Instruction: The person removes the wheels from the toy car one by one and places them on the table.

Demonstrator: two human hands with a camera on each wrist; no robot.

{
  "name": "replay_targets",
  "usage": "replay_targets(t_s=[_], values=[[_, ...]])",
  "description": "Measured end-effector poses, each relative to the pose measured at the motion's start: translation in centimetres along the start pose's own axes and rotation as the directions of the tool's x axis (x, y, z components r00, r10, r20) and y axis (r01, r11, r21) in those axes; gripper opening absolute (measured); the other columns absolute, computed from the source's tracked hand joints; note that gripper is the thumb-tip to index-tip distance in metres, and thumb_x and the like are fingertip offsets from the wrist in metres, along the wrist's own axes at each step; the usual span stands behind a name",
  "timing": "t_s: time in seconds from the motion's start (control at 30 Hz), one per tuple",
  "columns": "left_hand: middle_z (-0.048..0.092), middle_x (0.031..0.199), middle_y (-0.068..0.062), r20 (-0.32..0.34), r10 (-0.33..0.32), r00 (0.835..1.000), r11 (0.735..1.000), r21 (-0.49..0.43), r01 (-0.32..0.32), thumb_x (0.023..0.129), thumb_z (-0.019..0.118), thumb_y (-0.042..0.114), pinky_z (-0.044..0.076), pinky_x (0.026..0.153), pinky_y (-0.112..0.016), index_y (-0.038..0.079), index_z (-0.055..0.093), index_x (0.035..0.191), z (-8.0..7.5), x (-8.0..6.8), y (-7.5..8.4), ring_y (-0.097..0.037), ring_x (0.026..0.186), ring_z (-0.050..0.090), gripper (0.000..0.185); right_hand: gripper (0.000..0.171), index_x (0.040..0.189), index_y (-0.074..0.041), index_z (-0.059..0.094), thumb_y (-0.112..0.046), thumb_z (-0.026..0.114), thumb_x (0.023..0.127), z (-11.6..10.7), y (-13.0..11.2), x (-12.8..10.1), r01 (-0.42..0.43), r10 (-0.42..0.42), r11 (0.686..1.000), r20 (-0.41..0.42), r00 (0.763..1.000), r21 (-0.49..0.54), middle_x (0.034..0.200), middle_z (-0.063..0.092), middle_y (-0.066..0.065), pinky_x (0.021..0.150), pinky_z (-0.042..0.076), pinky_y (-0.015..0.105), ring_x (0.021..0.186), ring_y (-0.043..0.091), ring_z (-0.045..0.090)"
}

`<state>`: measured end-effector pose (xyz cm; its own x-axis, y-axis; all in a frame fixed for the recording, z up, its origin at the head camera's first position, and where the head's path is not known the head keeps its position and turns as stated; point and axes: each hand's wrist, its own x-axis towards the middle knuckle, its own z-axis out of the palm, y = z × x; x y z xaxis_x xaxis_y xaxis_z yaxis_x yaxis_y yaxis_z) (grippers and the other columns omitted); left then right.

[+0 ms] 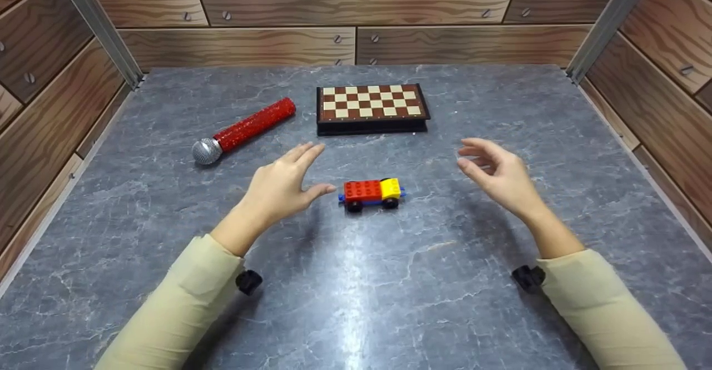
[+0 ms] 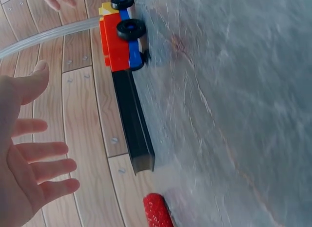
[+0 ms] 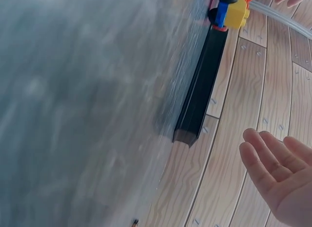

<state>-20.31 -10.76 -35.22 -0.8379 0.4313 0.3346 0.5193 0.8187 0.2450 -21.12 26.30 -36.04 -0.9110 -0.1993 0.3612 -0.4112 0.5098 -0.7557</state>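
Note:
A small toy car (image 1: 371, 193) of red and yellow bricks on a blue base with black wheels stands on the grey marble table (image 1: 356, 281). My left hand (image 1: 286, 183) hovers open just left of it, thumb tip close to the car's rear. My right hand (image 1: 495, 172) hovers open to the car's right, fingers loosely bent, holding nothing. In the left wrist view the car (image 2: 122, 36) lies ahead of my spread left hand (image 2: 29, 154). The right wrist view catches the car's yellow end (image 3: 231, 10) and my right hand (image 3: 280, 173).
A closed chessboard box (image 1: 371, 108) lies behind the car, and a red glittery microphone (image 1: 245, 131) lies at the back left. Wood-patterned walls (image 1: 356, 19) enclose the table on three sides. The box (image 2: 134, 124) and microphone tip (image 2: 157, 210) show in the left wrist view.

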Motion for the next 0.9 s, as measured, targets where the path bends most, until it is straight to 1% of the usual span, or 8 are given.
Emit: replay_targets(t_s=[0.1,0.2,0.3,0.43,0.53,0.63,0.8,0.9], values=[[0.05,0.134,-0.011,0.019,-0.02,1.0,0.995,-0.1,0.021,0.083,0.064,0.05,0.051,0.08,-0.047,0.012,0.047,0.136,0.3,0.2,0.4,-0.03,0.115,0.053,0.068,0.038,0.123,-0.001,0.055,-0.018,0.063,0.09,0.4,-0.2,0.1,-0.018,0.017,0.999,0.027,0.999,0.03,0.11,0.063,0.016,0.077,0.049,0.019,0.091,0.011,0.061],[0.051,0.133,-0.008,0.053,-0.042,0.998,0.98,-0.194,0.051,0.082,0.067,0.046,0.047,0.088,-0.045,0.013,0.049,0.135,0.6,0.5,0.8,-0.027,0.116,0.053,0.065,0.039,0.124,0.0,0.055,-0.018,0.063,0.09,0.8,-0.5,0.2,-0.057,0.053,0.996,0.062,0.997,0.07,0.111,0.063,0.018,0.076,0.05,0.02,0.09,0.011,0.062],[0.052,0.132,-0.006,0.087,-0.056,0.995,0.961,-0.265,0.077,0.083,0.068,0.042,0.043,0.094,-0.043,0.012,0.051,0.133,0.9,0.7,1.0,-0.025,0.119,0.051,0.061,0.041,0.125,0.002,0.053,-0.018,0.062,0.09,1.3,-0.8,0.3,-0.104,0.093,0.989,0.108,0.99,0.102,0.113,0.061,0.022,0.075,0.051,0.021,0.089,0.011,0.062],[0.055,0.13,-0.004,0.12,-0.083,0.989,0.926,-0.359,0.121,0.082,0.07,0.037,0.043,0.094,-0.042,0.012,0.054,0.13,1.3,0.9,1.1,-0.025,0.116,0.053,0.057,0.042,0.125,0.002,0.053,-0.019,0.062,0.091,2.0,-1.1,0.5,-0.137,0.119,0.984,0.155,0.981,0.114,0.113,0.06,0.021,0.074,0.053,0.025,0.089,0.016,0.063],[0.057,0.127,-0.005,0.137,-0.107,0.985,0.876,-0.456,0.159,0.081,0.072,0.032,0.044,0.092,-0.042,0.011,0.055,0.128,1.7,1.0,1.0,-0.027,0.113,0.055,0.053,0.041,0.124,0.002,0.053,-0.018,0.063,0.09,2.5,-1.2,0.8,-0.15,0.124,0.98,0.186,0.975,0.132,0.113,0.061,0.021,0.074,0.054,0.032,0.091,0.024,0.064],[0.059,0.123,-0.008,0.165,-0.141,0.976,0.806,-0.554,0.21,0.08,0.074,0.027,0.045,0.092,-0.043,0.011,0.057,0.125,2.1,1.0,0.8,-0.03,0.111,0.056,0.051,0.042,0.125,0.003,0.052,-0.018,0.062,0.091,3.0,-1.1,1.0,-0.179,0.143,0.974,0.237,0.961,0.138,0.114,0.059,0.023,0.075,0.053,0.039,0.093,0.03,0.063],[0.059,0.12,-0.014,0.243,-0.2,0.949,0.689,-0.654,0.312,0.079,0.076,0.02,0.047,0.089,-0.04,0.008,0.057,0.124,2.7,1.2,0.5,-0.032,0.107,0.057,0.051,0.046,0.127,0.005,0.049,-0.022,0.061,0.091,3.6,-0.8,1.4,-0.276,0.218,0.951,0.333,0.918,0.139,0.118,0.056,0.025,0.077,0.052,0.045,0.096,0.036,0.06],[0.059,0.119,-0.017,0.293,-0.22,0.93,0.64,-0.676,0.365,0.079,0.076,0.018,0.049,0.086,-0.037,0.006,0.056,0.124,2.9,1.3,0.3,-0.03,0.104,0.059,0.051,0.05,0.128,0.006,0.048,-0.024,0.062,0.091,4.0,-0.7,1.7,-0.34,0.26,0.928,0.388,0.884,0.152,0.12,0.054,0.026,0.076,0.052,0.045,0.097,0.038,0.06]])
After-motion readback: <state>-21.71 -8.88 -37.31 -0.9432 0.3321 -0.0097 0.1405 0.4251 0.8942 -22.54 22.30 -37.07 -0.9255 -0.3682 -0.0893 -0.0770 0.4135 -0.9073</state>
